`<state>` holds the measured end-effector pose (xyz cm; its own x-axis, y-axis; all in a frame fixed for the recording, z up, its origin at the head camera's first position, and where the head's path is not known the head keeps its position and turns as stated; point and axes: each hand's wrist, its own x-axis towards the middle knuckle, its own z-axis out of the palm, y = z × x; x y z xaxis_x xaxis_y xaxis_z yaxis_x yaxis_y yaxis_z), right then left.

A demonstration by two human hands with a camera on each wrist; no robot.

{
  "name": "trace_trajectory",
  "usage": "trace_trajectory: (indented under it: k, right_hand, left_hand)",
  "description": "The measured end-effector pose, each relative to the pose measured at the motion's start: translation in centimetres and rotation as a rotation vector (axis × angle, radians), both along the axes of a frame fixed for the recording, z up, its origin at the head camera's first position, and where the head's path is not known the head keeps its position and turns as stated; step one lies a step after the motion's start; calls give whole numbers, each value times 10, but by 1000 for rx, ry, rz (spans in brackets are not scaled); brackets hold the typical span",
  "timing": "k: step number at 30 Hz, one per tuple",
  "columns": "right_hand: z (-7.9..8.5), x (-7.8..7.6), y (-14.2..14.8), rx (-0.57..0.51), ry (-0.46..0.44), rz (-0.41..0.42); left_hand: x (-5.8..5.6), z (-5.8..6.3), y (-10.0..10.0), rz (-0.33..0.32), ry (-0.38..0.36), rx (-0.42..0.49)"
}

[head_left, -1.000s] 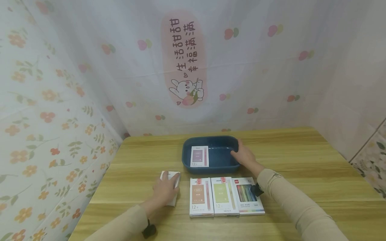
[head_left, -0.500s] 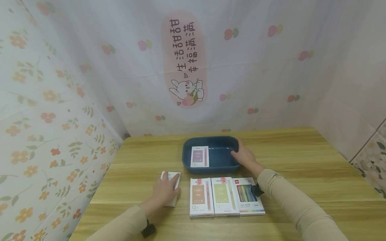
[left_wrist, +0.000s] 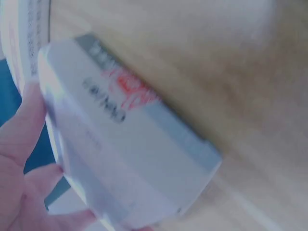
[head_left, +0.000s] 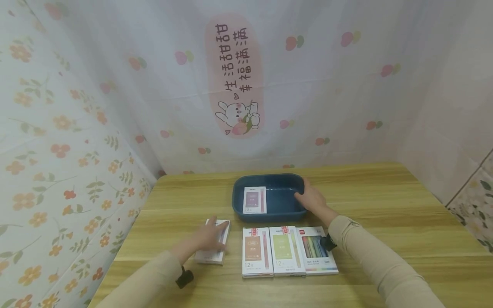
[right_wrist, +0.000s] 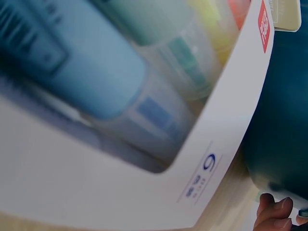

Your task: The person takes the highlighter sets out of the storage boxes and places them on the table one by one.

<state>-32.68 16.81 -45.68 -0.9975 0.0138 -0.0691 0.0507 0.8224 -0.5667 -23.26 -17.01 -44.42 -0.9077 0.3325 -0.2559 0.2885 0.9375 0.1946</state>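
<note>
Left hand point(head_left: 206, 238) shifted, blurred, baring lower end of leftmost box point(head_left: 214, 258), suggesting looser hold; table point(head_left: 366, 192) bore blue bin point(head_left: 269, 217), right end gripped by right hand point(head_left: 311, 199), three boxes point(head_left: 283, 252) in front, purple-labelled box point(head_left: 255, 199) inside; leftmost box lay outside bin, left fingers spread wide over it, firmness unclear

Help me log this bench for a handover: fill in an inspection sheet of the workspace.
Surface: wood-grain table.
Job's things: blue basin holding a purple-panel box; nearer the person, a row of orange-panel box, green-panel box and windowed box; a further box to their left.
Clutter: nothing seen.
Hands: right hand grips the basin's right rim; left hand partly covers the further box, blurred, so its grip is unclear.
Cables: nothing seen.
Surroundings: printed curtain behind the table, floral curtain on the left.
</note>
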Motion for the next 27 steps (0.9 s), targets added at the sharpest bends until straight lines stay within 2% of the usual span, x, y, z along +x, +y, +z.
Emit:
trace_trajectory:
  k: [4, 11, 20, 27]
  right_hand:
    - [0, 0, 0, -8, -1, 1]
    - [0, 0, 0, -14, 2, 11]
    - [1, 1, 0, -14, 12, 10]
    - [0, -1, 0, -21, 12, 2]
  left_hand:
    - [-2, 4, -2, 4, -67, 26]
    - [3, 3, 2, 30, -98, -11]
    - [15, -4, 10, 15, -52, 1]
    - [23, 1, 15, 17, -62, 48]
